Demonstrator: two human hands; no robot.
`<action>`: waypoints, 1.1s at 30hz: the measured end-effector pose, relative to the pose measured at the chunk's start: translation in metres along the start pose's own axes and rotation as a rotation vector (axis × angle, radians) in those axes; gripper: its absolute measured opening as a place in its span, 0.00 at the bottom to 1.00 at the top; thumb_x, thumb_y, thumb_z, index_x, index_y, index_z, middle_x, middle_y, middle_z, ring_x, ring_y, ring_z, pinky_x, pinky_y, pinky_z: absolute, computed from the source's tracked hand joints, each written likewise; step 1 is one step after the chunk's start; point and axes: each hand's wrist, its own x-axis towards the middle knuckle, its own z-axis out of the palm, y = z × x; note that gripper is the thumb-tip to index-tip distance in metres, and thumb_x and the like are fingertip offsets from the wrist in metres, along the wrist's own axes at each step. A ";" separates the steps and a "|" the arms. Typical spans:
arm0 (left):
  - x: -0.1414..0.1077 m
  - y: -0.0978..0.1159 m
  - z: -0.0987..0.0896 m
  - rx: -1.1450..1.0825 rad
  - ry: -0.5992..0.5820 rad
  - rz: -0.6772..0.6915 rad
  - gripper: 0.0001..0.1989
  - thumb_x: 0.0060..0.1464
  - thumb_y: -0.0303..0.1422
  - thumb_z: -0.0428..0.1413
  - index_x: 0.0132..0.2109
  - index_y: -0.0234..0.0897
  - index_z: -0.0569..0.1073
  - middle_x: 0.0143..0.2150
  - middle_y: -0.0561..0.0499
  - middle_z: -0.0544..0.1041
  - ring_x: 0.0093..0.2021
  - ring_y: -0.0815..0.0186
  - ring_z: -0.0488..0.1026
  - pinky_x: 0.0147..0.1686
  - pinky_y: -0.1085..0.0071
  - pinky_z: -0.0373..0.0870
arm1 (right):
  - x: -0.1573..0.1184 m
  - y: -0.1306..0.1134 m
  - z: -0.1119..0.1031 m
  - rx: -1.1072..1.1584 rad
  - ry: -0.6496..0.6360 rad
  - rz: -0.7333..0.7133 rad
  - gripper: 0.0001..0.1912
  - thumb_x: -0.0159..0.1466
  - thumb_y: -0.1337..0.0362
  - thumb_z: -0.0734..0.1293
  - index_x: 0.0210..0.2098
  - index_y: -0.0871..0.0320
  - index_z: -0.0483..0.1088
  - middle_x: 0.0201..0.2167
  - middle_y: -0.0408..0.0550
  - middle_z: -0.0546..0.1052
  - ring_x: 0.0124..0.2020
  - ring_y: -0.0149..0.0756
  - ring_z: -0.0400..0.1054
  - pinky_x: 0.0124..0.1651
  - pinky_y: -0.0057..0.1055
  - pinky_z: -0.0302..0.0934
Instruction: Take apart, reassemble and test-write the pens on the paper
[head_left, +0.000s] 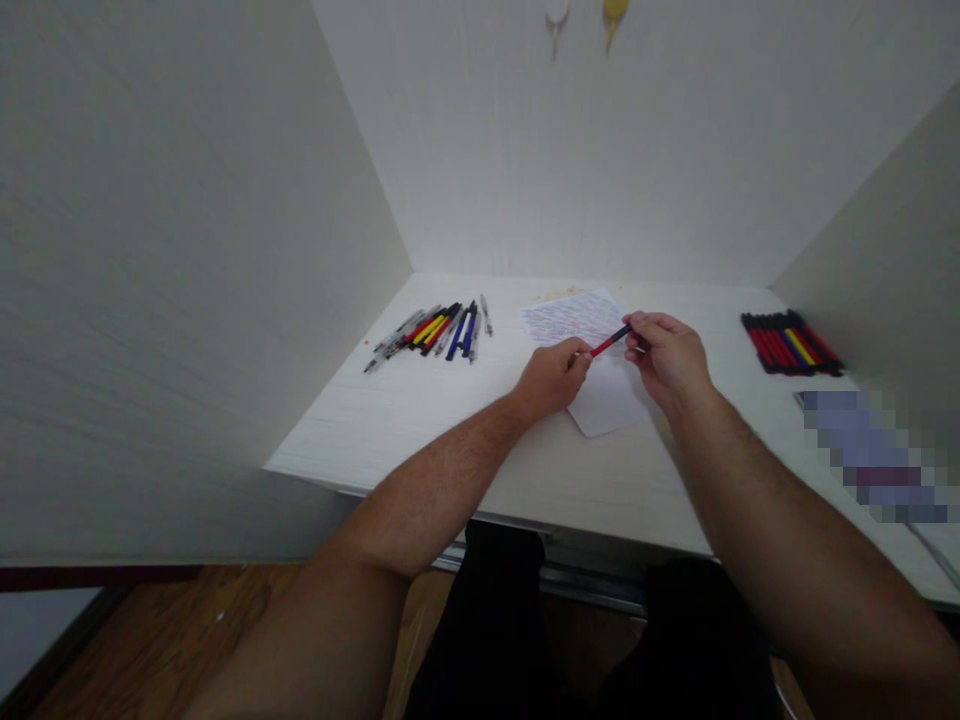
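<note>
A red pen with a dark end point(606, 344) is held slantwise between my two hands, above a sheet of paper. My left hand point(553, 377) is closed on its lower left end. The fingertips of my right hand point(667, 352) pinch the dark upper right end. Beneath the hands lies the white paper point(609, 405), whose far part point(566, 312) is covered with red and blue pen strokes; the hands hide some of it.
A loose pile of clear, yellow, red and blue pens point(431, 330) lies at the left. At the right, several red, blue and yellow pens point(791, 344) lie side by side on the white table point(450, 430). A blurred-out object point(870, 450) sits nearer. Walls enclose the back and sides.
</note>
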 end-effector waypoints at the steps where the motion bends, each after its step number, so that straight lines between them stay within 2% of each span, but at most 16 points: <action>1: -0.001 0.000 0.000 -0.025 -0.003 -0.001 0.12 0.62 0.32 0.49 0.41 0.36 0.76 0.29 0.53 0.77 0.30 0.69 0.72 0.33 0.74 0.65 | 0.000 0.000 0.000 0.002 0.001 0.003 0.10 0.51 0.61 0.77 0.26 0.59 0.73 0.19 0.40 0.70 0.19 0.23 0.60 0.18 0.19 0.56; 7: 0.001 -0.001 -0.001 -0.154 -0.061 -0.059 0.12 0.62 0.32 0.48 0.39 0.35 0.75 0.27 0.54 0.76 0.29 0.71 0.70 0.33 0.74 0.64 | -0.001 -0.001 0.000 -0.006 -0.008 0.009 0.07 0.52 0.63 0.75 0.27 0.59 0.75 0.19 0.41 0.70 0.19 0.24 0.61 0.19 0.20 0.58; 13: 0.005 -0.004 -0.002 -0.569 -0.226 -0.253 0.13 0.62 0.33 0.47 0.40 0.32 0.74 0.24 0.55 0.73 0.20 0.75 0.61 0.23 0.77 0.58 | -0.002 -0.004 -0.002 0.020 -0.055 0.019 0.06 0.53 0.66 0.73 0.31 0.59 0.78 0.24 0.43 0.74 0.22 0.24 0.64 0.21 0.20 0.60; 16: 0.004 0.000 -0.003 -0.684 -0.257 -0.289 0.11 0.62 0.32 0.48 0.39 0.32 0.74 0.23 0.55 0.73 0.17 0.77 0.59 0.20 0.77 0.55 | -0.005 -0.008 -0.001 0.045 -0.086 0.027 0.08 0.53 0.67 0.72 0.35 0.58 0.77 0.29 0.44 0.77 0.24 0.24 0.66 0.23 0.21 0.62; 20: 0.003 0.003 -0.003 -0.618 -0.193 -0.277 0.07 0.60 0.31 0.51 0.38 0.33 0.72 0.24 0.55 0.74 0.17 0.77 0.63 0.20 0.78 0.57 | -0.006 -0.010 0.001 0.068 -0.077 0.047 0.09 0.54 0.65 0.74 0.35 0.56 0.74 0.33 0.44 0.79 0.25 0.25 0.68 0.22 0.21 0.63; 25: 0.001 0.001 0.001 -0.447 -0.099 -0.236 0.06 0.56 0.33 0.55 0.37 0.34 0.71 0.24 0.55 0.75 0.18 0.76 0.66 0.21 0.78 0.61 | -0.003 -0.002 0.001 0.023 -0.037 0.049 0.16 0.52 0.57 0.77 0.28 0.57 0.68 0.23 0.41 0.73 0.21 0.24 0.65 0.20 0.19 0.61; 28: -0.001 0.000 0.003 -0.364 -0.053 -0.189 0.05 0.55 0.32 0.56 0.37 0.34 0.72 0.25 0.55 0.75 0.21 0.75 0.68 0.25 0.77 0.64 | -0.002 0.000 0.000 0.001 -0.041 0.038 0.16 0.52 0.58 0.77 0.25 0.58 0.67 0.19 0.40 0.70 0.19 0.24 0.64 0.19 0.19 0.61; 33: -0.001 0.001 0.002 -0.292 0.015 -0.084 0.04 0.51 0.31 0.58 0.34 0.34 0.75 0.28 0.54 0.76 0.29 0.72 0.70 0.32 0.75 0.67 | -0.003 -0.002 -0.001 0.024 -0.042 0.023 0.13 0.51 0.63 0.77 0.25 0.58 0.68 0.20 0.40 0.71 0.19 0.24 0.64 0.19 0.20 0.61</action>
